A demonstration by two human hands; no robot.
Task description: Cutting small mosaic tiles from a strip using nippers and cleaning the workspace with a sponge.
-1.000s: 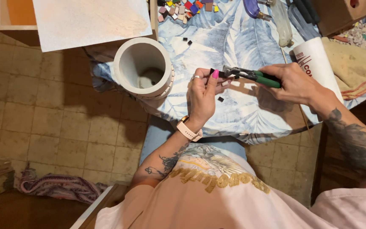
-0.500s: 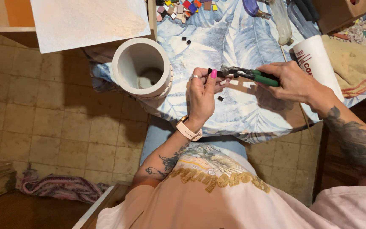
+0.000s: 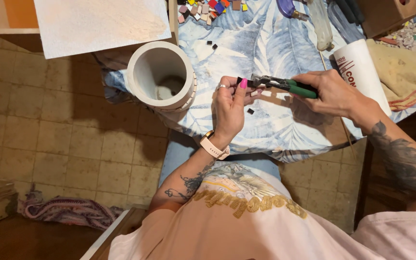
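My left hand [image 3: 230, 103] pinches a small dark tile piece [image 3: 240, 81] between thumb and fingertips, above the blue leaf-patterned cloth [image 3: 266, 38]. My right hand [image 3: 331, 91] grips green-handled tile nippers [image 3: 285, 84], whose jaws meet the tile piece held by the left hand. A small dark tile chip [image 3: 250, 111] lies on the cloth just below the hands. A white cylindrical pot [image 3: 161, 77] stands on the cloth to the left of my left hand.
A heap of coloured mosaic tiles [image 3: 210, 7] lies at the cloth's far edge, with loose dark chips [image 3: 211, 45] nearby. A white paper cup [image 3: 359, 67] lies on its side at right beside a yellow cloth [image 3: 403, 72]. A white board [image 3: 102, 21] sits at upper left.
Both hands stay almost in place; the nippers remain at the tile piece. No clear movement besides a slight shift of the view.
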